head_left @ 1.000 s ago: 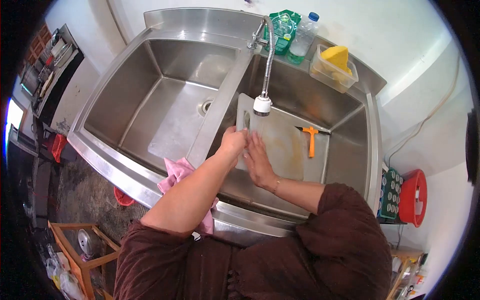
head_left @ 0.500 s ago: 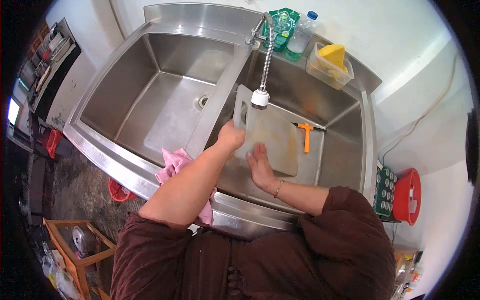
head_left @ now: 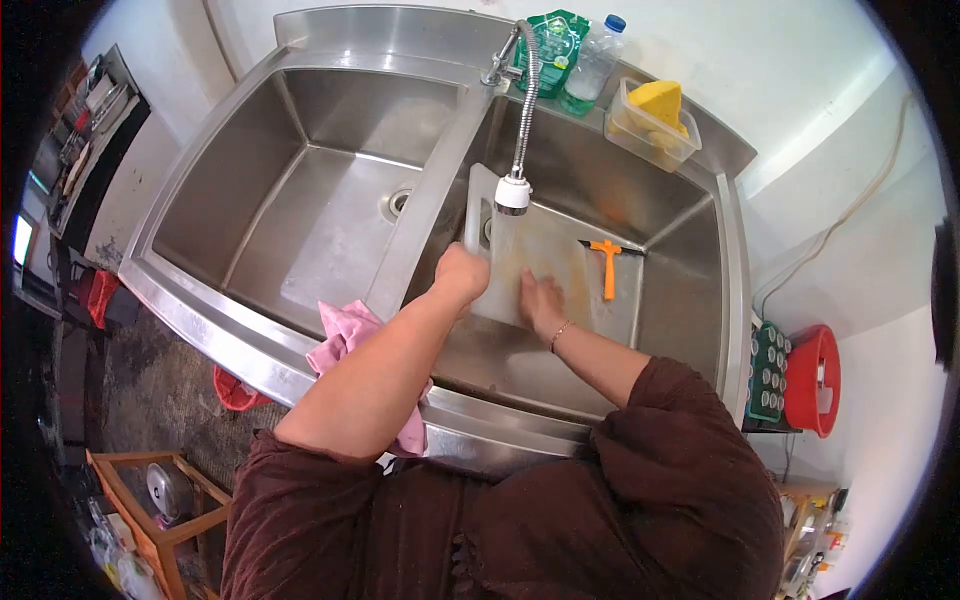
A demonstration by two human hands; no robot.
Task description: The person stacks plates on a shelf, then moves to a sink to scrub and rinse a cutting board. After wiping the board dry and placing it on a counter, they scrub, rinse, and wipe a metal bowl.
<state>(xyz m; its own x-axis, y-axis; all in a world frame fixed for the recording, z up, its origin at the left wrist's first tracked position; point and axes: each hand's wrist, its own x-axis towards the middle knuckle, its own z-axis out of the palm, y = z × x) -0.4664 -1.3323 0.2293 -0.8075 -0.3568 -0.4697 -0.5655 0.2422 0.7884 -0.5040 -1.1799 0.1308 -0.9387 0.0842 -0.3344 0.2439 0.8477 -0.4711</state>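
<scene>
A whitish, stained plastic cutting board lies tilted in the right sink basin. My left hand is closed around the edge of its handle side, beside the handle hole. Against the board's lower middle, my right hand rests with fingers extended; it is slightly blurred and holds nothing. Directly above the board hangs the white head of a flexible faucet, and water seems to run from it onto the surface. An orange T-shaped tool with a dark edge lies just right of the board.
Left of the divider is a second basin. A pink cloth drapes over the front rim under my left forearm. On the back ledge stand a green pouch, a plastic bottle and a tub with yellow sponges.
My right hand has slid up and to the right across the board. The board's lower edge has moved up, while my left hand keeps its hold.
</scene>
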